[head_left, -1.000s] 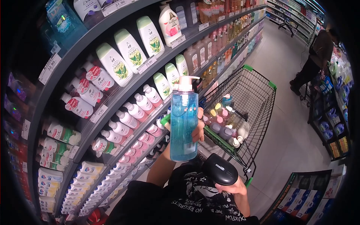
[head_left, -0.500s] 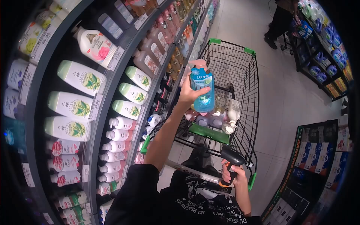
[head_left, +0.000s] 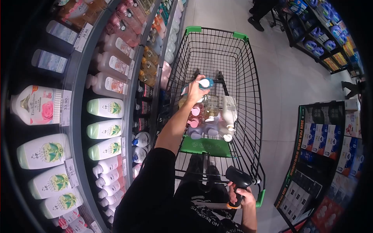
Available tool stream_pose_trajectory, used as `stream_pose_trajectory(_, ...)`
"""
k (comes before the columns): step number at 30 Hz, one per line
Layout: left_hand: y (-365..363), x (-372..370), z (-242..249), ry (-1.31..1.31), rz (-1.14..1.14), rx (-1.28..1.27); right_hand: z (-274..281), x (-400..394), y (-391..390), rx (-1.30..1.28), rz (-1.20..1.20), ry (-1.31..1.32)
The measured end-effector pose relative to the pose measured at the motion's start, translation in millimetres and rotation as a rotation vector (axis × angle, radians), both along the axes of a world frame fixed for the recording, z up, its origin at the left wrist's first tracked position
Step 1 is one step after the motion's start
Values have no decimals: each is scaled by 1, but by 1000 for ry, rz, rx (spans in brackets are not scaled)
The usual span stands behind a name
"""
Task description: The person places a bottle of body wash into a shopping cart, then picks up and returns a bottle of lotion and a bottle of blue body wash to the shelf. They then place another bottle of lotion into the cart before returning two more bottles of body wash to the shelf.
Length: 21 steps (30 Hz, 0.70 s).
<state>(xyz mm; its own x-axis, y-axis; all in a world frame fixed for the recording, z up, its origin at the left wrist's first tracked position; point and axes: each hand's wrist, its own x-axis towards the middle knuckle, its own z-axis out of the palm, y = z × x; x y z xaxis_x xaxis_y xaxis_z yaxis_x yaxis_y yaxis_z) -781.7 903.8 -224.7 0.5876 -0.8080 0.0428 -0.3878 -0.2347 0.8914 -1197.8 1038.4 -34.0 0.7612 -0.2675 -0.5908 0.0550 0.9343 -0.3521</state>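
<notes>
My left hand (head_left: 196,91) is closed around a blue bottle (head_left: 208,84) with a pale top, low inside the shopping cart (head_left: 254,73). My fingers hide much of the bottle. Just below it, several pump bottles lie in the cart, among them one with a pink pump (head_left: 195,111), a clear bottle (head_left: 211,105) and a white bottle (head_left: 230,109). My right hand (head_left: 244,197) grips the handle of a black barcode scanner (head_left: 238,176) with orange trim, close to the cart's push bar.
Shelves (head_left: 79,105) of body-wash bottles run along the left, close to the cart. A stand of boxed goods (head_left: 320,138) is at the right. Farther up the aisle, a person in dark trousers (head_left: 258,13) stands by another cart and a detergent display (head_left: 322,35).
My left hand has lowered the blue bottle from above the cart into it, and the bottle's label has turned out of sight. The view has shifted. My right hand still holds the scanner.
</notes>
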Motion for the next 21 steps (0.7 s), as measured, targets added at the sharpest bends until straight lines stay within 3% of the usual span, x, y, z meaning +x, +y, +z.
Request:
stream_pose_trajectory(2, 4, -4, -25, -69, -70, 73, 0, 4, -2, -31, 8, 32)
stream_pose_trajectory(4, 9, -10, -57, -76, -92, -122, 0, 9, -3, -77, 24, 69)
stream_pose_trajectory(6, 12, -16, -72, -33, -16, -71, -2, 10, -3, -85, 22, 88)
stream_pose_trajectory(11, 3, -16, -80, -27, 197, -31, -1, 18, -6, -117, 11, 95)
stream_pose_trajectory(14, 6, -12, -88, -104, 153, -86, -3, 19, -7, -116, 9, 112)
stream_pose_trajectory(20, -1, -17, -100, -156, 140, 140, -5, 23, -11, -111, 1, 95)
stream_pose_trajectory(21, -2, -17, -99, -41, 183, 246, -3, 25, -12, -116, -7, 93)
